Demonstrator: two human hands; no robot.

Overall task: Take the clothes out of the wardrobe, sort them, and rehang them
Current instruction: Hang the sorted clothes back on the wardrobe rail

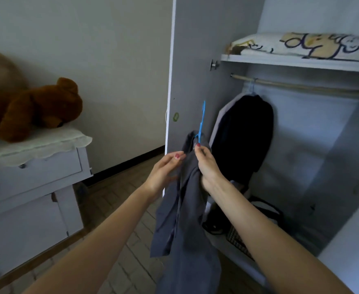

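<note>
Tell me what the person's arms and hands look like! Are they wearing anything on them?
Both arms are bare right up to the bottom edge of the picture, with no sleeves showing. The left hand and the right hand wear no gloves. I can see no rings, bracelets or watch. The fingernails that show are painted a reddish pink.

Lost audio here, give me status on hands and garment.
Right hand grips grey garment on blue hanger. Left hand touches garment. Rail holds one dark garment; path open.
</note>
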